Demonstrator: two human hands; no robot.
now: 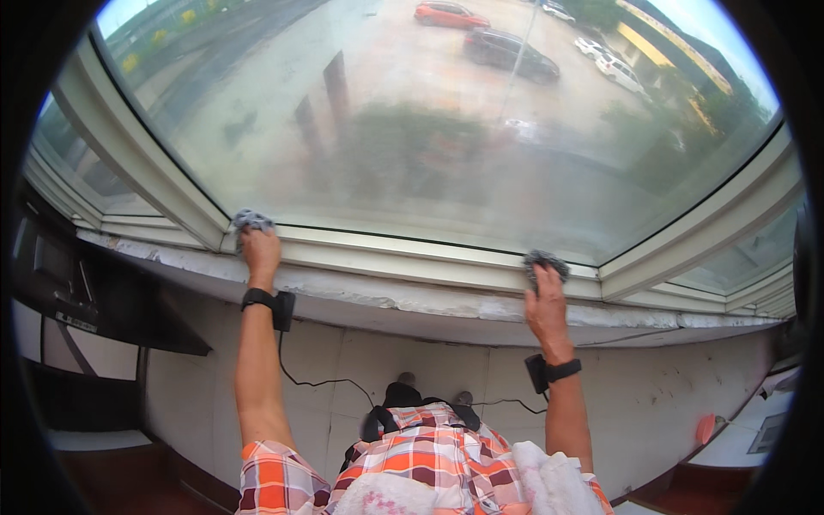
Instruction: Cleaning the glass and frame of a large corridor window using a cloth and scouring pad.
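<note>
My left hand [261, 254] holds a crumpled grey cloth [253, 221] against the lower left corner of a large window pane [412, 154], where the upright meets the bottom rail. Another dark grey cloth [546, 262] is under the fingers of my right hand [548, 302], pressed on the white window frame [412, 251] near the lower right corner of the glass. Each wrist wears a black strap with a small box and a cable. The glass looks hazy, and its palm-side contact with either cloth is partly hidden.
Below the frame runs a sill [399, 299] with chipped, rough edges. Dark furniture [90, 283] stands at the left. At the right a red plastic object [705, 428] lies by a white surface [734, 438]. A white towel [550, 483] hangs over my plaid shirt. Parked cars show outside.
</note>
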